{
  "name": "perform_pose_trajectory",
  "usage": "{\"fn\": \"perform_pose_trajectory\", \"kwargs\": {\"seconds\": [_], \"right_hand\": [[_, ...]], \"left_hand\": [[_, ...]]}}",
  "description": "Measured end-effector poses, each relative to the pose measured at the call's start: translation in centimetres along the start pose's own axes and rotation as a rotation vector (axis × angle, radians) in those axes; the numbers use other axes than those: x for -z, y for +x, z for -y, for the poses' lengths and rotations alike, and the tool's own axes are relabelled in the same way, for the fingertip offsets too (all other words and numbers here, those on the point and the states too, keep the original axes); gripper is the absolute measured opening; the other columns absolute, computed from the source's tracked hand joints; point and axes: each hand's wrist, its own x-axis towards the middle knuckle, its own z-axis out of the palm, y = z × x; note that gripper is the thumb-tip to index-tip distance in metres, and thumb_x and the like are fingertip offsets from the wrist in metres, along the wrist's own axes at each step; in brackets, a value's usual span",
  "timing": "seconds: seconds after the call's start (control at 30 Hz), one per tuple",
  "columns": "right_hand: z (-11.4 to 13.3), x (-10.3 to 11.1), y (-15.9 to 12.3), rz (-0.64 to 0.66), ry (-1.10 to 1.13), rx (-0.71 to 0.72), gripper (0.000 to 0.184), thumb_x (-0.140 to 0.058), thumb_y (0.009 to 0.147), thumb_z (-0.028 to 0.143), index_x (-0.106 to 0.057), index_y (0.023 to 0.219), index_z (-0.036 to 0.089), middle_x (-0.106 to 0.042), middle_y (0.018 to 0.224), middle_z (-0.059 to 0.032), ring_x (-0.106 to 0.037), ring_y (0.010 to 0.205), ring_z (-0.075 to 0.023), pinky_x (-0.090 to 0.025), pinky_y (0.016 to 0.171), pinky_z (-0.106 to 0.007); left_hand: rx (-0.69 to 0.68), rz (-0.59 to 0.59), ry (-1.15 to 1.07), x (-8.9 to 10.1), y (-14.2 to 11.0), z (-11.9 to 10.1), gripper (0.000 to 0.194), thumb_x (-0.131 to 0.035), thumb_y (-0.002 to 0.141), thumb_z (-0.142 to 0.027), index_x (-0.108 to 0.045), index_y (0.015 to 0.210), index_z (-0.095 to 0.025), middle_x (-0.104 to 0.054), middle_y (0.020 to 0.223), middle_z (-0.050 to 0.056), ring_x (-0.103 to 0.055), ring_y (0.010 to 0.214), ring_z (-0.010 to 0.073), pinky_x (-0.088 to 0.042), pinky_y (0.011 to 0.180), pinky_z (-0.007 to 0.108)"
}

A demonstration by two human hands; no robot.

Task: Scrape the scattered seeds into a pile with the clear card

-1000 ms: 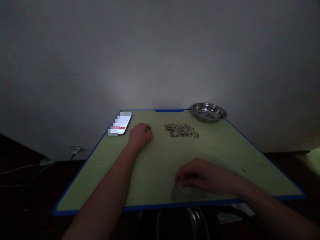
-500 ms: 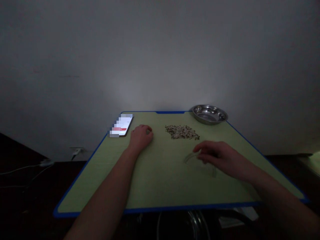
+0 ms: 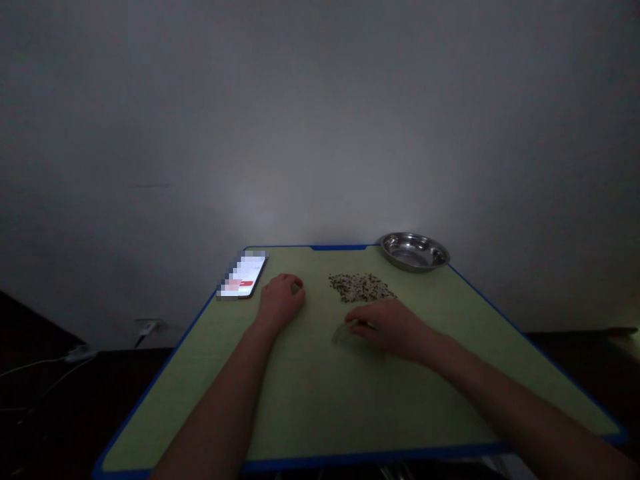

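Note:
My left hand rests on the table with its fingers curled in, left of a spread of mixed pale and dark grains or beans. Whether anything lies inside those fingers is hidden. Just in front of the grains, my right hand pinches the edge of a clear, see-through curved piece. Blur and dim light keep its exact kind from showing. The right fingers are close to the near side of the grains.
A shiny steel bowl stands at the table's back right corner. A phone with a lit screen lies at the left edge. The green tabletop has a blue rim, and a grey wall rises behind it.
My right hand has moved left with the clear piece, closer to the grains. My left hand keeps its place on the table. The view has tilted up slightly.

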Motion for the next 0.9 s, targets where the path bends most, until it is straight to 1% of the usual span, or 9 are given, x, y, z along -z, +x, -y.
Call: {"fn": "perform_pose_trajectory", "kwargs": {"seconds": [0.17, 0.33, 0.43, 0.57, 0.8, 0.9], "right_hand": [[-3.2, 0.5, 3.2, -0.076, -0.121, -0.045, 0.018, -0.057, 0.089, 0.031, -0.071, 0.1, 0.025, -0.075, 0.092, -0.0045, -0.067, 0.082, -0.0214, -0.041, 0.067, -0.028], [-4.5, 0.6, 5.2, -0.119, -0.209, -0.099, 0.021, -0.054, 0.091, 0.03, -0.071, 0.102, 0.023, -0.075, 0.091, -0.0073, -0.067, 0.081, -0.0224, -0.041, 0.066, -0.029], [-4.9, 0.7, 5.8, -0.138, -0.233, -0.116, 0.022, -0.052, 0.091, 0.03, -0.07, 0.102, 0.022, -0.074, 0.093, -0.009, -0.067, 0.083, -0.0236, -0.041, 0.066, -0.03], [-5.4, 1.1, 6.3, -0.157, -0.253, -0.138, 0.022, -0.052, 0.091, 0.031, -0.07, 0.101, 0.021, -0.074, 0.094, -0.0087, -0.067, 0.083, -0.0228, -0.042, 0.067, -0.03], [-6.5, 3.6, 6.9, -0.203, -0.26, -0.158, 0.022, -0.051, 0.092, 0.033, -0.068, 0.102, 0.023, -0.073, 0.096, -0.0068, -0.066, 0.085, -0.0219, -0.042, 0.067, -0.029], [-6.8, 3.8, 7.2, -0.222, -0.308, -0.198, 0.023, -0.048, 0.094, 0.033, -0.067, 0.102, 0.022, -0.073, 0.096, -0.0082, -0.065, 0.085, -0.0226, -0.041, 0.067, -0.029]], "left_hand": [[-0.008, -0.015, -0.005, 0.0, -0.1, 0.0, 0.027, -0.048, 0.08, -0.025, -0.068, 0.097, -0.019, -0.065, 0.113, 0.009, -0.057, 0.108, 0.0248, -0.043, 0.094, 0.039], [0.0, -0.02, -0.015, -0.2, -0.1, 0.0, 0.026, -0.048, 0.08, -0.025, -0.067, 0.097, -0.02, -0.065, 0.111, 0.009, -0.057, 0.108, 0.0242, -0.042, 0.095, 0.039], [0.001, -0.017, -0.017, -0.2, -0.2, 0.0, 0.026, -0.048, 0.079, -0.026, -0.067, 0.097, -0.02, -0.065, 0.112, 0.009, -0.057, 0.108, 0.0245, -0.042, 0.095, 0.04], [0.003, -0.019, -0.026, -0.2, -0.2, 0.0, 0.027, -0.048, 0.079, -0.026, -0.067, 0.097, -0.02, -0.065, 0.111, 0.009, -0.057, 0.108, 0.0247, -0.042, 0.094, 0.039], [-0.001, -0.025, -0.034, -0.2, -0.2, 0.0, 0.027, -0.049, 0.079, -0.026, -0.067, 0.096, -0.02, -0.065, 0.112, 0.008, -0.056, 0.109, 0.0247, -0.041, 0.096, 0.039], [0.003, -0.027, -0.027, -0.2, -0.2, 0.0, 0.026, -0.049, 0.079, -0.025, -0.068, 0.096, -0.02, -0.065, 0.112, 0.009, -0.056, 0.109, 0.0249, -0.042, 0.095, 0.04]]}}
